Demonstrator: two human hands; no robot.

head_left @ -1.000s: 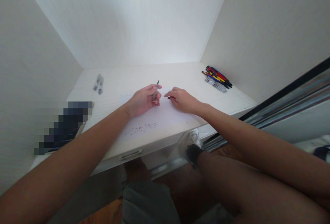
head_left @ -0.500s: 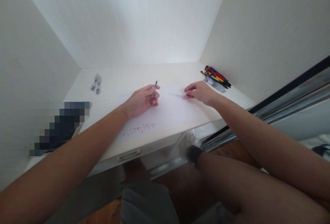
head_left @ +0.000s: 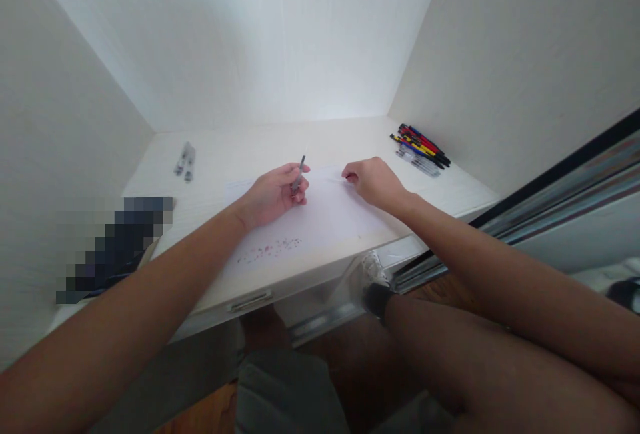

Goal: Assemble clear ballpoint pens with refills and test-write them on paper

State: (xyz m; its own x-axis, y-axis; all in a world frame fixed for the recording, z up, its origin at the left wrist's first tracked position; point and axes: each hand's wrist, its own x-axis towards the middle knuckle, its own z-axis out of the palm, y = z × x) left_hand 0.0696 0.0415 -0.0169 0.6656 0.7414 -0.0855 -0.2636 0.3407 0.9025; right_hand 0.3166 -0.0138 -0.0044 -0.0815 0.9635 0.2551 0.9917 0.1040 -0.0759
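Note:
My left hand (head_left: pixel 280 191) rests at the left part of a white sheet of paper (head_left: pixel 330 217), its fingers closed on a slim grey pen (head_left: pixel 299 175). The pen points up and away, with a thin pale tip at its upper end. To the right, my right hand (head_left: pixel 375 182) hovers over the paper's far right part, fingertips pinched. A thin, pale, see-through stick (head_left: pixel 337 179) pokes out of them towards the left; its other end is hidden by the fingers. Small dark and reddish specks (head_left: pixel 270 249) lie on or mark the paper near its front edge.
Several red, yellow, blue and black pens (head_left: pixel 423 146) lie at the back right, beside clear pens or tubes (head_left: pixel 420 163). More clear pieces (head_left: pixel 185 162) lie at the back left. A blurred-out dark object (head_left: pixel 120 247) sits far left. Below the desk's edge is a drawer handle (head_left: pixel 251 301).
My right hand has moved a little left, closer to my left hand, turning its knuckles up. Less of the see-through stick shows. My left hand with the pen has stayed put.

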